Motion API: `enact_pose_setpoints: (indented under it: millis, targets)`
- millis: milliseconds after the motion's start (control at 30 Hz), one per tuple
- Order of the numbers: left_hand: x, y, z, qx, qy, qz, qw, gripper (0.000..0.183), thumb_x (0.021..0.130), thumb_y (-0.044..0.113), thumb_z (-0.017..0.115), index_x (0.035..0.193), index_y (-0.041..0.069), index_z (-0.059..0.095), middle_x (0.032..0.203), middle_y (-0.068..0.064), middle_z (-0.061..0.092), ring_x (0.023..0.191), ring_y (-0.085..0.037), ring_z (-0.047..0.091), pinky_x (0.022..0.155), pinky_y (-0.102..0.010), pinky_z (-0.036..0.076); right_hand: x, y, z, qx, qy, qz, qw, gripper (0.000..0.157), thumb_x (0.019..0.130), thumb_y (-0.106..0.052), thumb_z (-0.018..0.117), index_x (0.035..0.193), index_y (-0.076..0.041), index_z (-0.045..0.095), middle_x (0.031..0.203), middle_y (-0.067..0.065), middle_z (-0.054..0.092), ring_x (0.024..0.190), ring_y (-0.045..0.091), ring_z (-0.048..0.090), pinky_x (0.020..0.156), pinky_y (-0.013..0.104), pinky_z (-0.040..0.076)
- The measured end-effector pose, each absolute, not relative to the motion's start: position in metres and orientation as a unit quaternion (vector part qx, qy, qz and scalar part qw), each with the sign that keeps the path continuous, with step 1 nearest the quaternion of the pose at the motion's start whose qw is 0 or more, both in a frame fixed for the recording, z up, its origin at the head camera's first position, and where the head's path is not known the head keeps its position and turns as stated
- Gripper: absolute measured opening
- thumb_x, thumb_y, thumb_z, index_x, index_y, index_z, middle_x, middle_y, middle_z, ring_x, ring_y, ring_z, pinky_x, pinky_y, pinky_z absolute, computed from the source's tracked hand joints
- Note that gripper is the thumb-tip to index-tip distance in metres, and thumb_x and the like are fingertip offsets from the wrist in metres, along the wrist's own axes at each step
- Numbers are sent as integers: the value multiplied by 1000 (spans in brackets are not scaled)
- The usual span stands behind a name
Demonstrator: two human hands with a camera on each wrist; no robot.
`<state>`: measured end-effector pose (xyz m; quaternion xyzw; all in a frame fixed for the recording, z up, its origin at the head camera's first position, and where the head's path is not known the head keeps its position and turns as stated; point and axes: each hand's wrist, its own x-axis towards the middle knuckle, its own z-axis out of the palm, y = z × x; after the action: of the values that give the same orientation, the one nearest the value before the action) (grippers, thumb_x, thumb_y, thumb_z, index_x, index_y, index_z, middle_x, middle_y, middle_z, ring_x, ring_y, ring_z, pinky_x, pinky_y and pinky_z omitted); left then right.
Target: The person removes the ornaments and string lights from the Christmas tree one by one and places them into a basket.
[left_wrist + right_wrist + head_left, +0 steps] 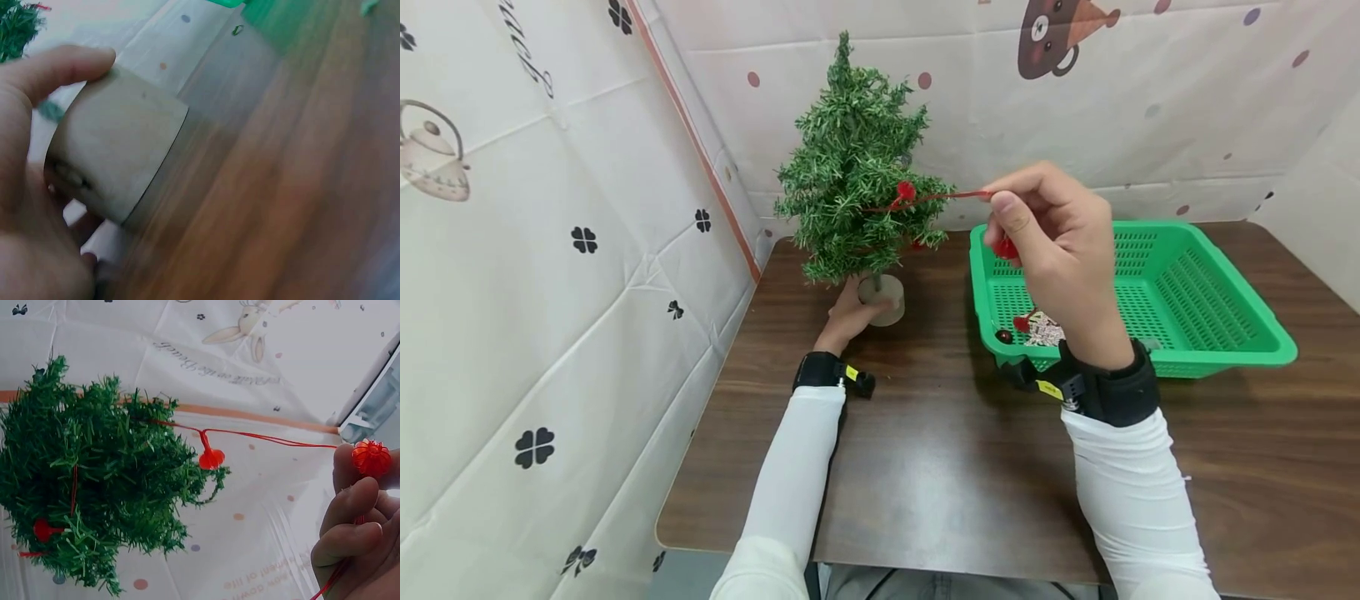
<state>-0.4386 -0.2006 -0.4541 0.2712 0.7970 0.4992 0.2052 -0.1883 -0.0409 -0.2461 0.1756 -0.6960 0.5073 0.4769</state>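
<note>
A small artificial Christmas tree (pixel 853 158) stands on the table, its trunk set in a round pale base (pixel 887 302). My left hand (pixel 848 315) grips that base, thumb on one side and fingers round the other. To the right of the tree my right hand (pixel 1060 242) pinches a red string (pixel 958 195), stretched taut from the branches. A red ornament (pixel 211 458) hangs on the string near the branches, and a red bead ornament (pixel 372 457) sits at my right fingers. Lower in the foliage is another red ornament (pixel 47 530).
A green plastic basket (pixel 1247 321) stands on the brown table (pixel 925 467) at the right, partly behind my right wrist. Inside it lie a pale patterned item (pixel 1043 330), a dark round bead (pixel 1003 336) and a red piece (pixel 1022 323). Printed sheeting (pixel 587 292) rises close at the left and back.
</note>
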Motion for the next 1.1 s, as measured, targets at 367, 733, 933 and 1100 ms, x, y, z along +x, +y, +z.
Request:
enact_pose_setpoints:
  millis: [367, 733, 933, 1100]
  targets:
    - [-440, -207, -454, 275, 785, 512, 213, 89, 94, 40, 69, 165, 22, 18, 170, -7, 19, 159, -31, 14, 127, -62, -2, -182, -39, -243, 185, -703, 502, 468, 23, 99, -9, 67, 101, 14, 67, 71, -1, 65, 56, 13, 51, 49, 25, 36]
    - [-440, -205, -449, 237, 811, 487, 222, 95, 93, 46, 69, 164, 12, 16, 171, -15, 12, 159, -36, 7, 127, -60, -5, -172, -36, -238, 214, -690, 517, 460, 26, 98, -10, 68, 96, 16, 67, 66, 1, 63, 53, 13, 51, 47, 23, 33]
    - [-438, -203, -452, 234, 787, 539, 186, 91, 92, 39, 74, 164, 21, 20, 169, -11, 16, 155, -35, 23, 125, -57, 24, -166, -34, -238, 229, -701, 526, 424, 22, 98, -7, 66, 96, 15, 67, 66, 2, 63, 54, 13, 50, 47, 23, 35]
    - [-433, -203, -444, 253, 760, 578, 159, 77, 89, 28, 79, 154, 13, 40, 160, -16, 32, 146, -36, 38, 116, -54, 38, -160, -32, -238, 248, -710, 530, 392, 23, 98, -8, 66, 93, 14, 67, 66, 2, 62, 53, 12, 47, 47, 23, 35]
